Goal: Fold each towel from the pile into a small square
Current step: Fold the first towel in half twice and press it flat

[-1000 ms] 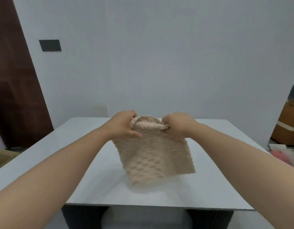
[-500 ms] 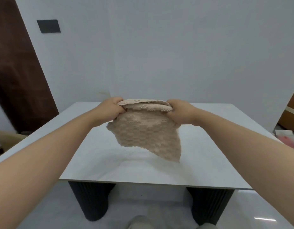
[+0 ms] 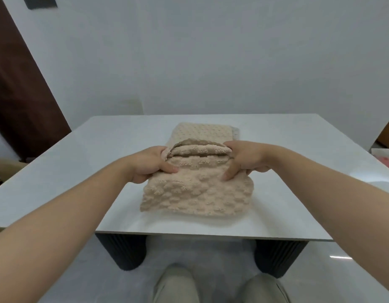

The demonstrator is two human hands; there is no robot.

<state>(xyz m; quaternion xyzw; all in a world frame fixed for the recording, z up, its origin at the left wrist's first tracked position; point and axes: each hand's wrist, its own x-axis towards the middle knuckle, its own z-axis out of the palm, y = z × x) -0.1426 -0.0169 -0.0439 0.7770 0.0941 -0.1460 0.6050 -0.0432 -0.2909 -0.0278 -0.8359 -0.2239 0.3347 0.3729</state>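
both the left hand (image 3: 151, 168) and right hand (image 3: 249, 162) pinch the far corners of the folded beige towel (image 3: 198, 193), whose bulk spreads toward 6 o'clock from them onto the surface (image 3: 69, 176). its long axis runs 9 to 3 between the hands, each equally near. just past the held edge at 12 o'clock lies another flat towel (image 3: 202, 132), likely where this one goes next.

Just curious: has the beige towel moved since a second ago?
Yes. The towel has come down: it hung above the table before, and now rests on it.
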